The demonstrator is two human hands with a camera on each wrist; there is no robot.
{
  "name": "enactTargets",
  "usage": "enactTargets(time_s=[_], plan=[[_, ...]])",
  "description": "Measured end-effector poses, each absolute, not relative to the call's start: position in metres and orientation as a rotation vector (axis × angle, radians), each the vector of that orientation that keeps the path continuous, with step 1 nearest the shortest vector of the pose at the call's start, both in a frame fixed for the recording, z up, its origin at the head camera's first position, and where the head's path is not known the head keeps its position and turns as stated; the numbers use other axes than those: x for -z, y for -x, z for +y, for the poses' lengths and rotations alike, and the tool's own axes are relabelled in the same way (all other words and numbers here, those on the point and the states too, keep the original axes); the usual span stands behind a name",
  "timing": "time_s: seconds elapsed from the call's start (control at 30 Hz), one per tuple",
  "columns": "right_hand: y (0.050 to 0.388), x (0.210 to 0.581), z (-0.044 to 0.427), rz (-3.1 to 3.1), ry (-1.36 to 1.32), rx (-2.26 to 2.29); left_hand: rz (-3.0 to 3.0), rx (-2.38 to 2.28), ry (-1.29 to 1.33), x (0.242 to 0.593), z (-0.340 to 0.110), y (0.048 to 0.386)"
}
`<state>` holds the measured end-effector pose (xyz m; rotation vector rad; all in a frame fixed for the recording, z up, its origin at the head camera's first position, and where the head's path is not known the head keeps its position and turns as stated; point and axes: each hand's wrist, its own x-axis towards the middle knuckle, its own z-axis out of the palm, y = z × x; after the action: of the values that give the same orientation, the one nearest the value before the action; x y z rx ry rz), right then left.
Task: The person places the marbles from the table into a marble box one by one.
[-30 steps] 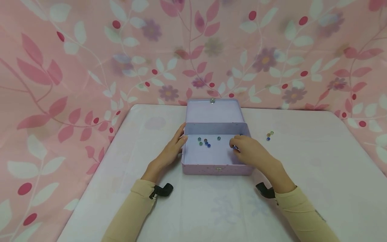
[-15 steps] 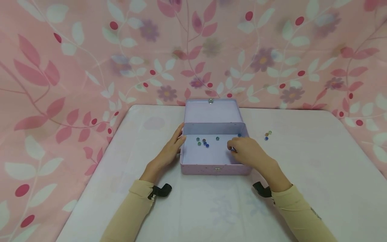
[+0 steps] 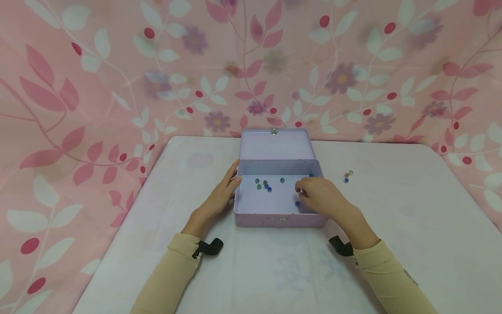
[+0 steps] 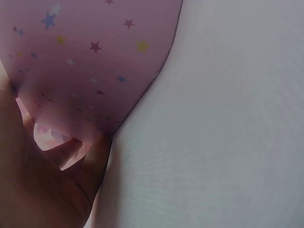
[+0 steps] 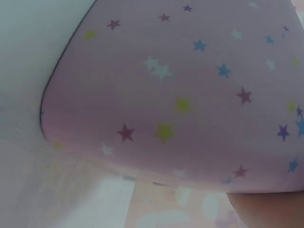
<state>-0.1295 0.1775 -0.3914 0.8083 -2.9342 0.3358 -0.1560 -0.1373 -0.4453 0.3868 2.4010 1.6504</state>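
Note:
A lilac tin box [image 3: 282, 220] stands on the table in the head view, its hinged lid [image 3: 276, 145] tilted back. My left hand [image 3: 216, 196] rests against the box's left side with fairly straight fingers; the left wrist view shows this hand [image 4: 52, 180] beside the star-printed wall. Over the right part of the box is my right hand [image 3: 323, 196], its fingers bent and pointing inside. Just below them a blue marble [image 3: 297, 203] lies on the box floor. Whether anything is inside the right hand is hidden. Several other marbles lie in the box, including a green one [image 3: 282, 180].
Right of the box, three marbles [image 3: 347, 175] lie close together on the white tabletop [image 3: 400, 209]. A pink floral cloth [image 3: 251, 65] hangs behind the table's back edge. The right wrist view is mostly filled by the box's outer wall [image 5: 190, 85].
A second ago a blue marble was at my right fingertips; now one lies on the box floor just below them. The right hand has shifted only slightly. My left hand stays against the box.

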Motion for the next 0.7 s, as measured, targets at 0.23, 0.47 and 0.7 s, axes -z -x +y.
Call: enactTargets(time_s=[0.23, 0.47, 0.7], plan=[[0.134, 0.389, 0.182, -2.954, -0.761, -0.487, 2.404, -1.650, -0.382, 0.446, -0.137, 0.157], [0.137, 0.387, 0.187, -2.899, -0.754, -0.566, 2.398, -1.660, -0.390, 0.447, -0.138, 0.156], [0.140, 0.384, 0.196, -2.771, -0.782, -0.615, 2.405, -1.660, -0.376, 0.447, -0.137, 0.156]])
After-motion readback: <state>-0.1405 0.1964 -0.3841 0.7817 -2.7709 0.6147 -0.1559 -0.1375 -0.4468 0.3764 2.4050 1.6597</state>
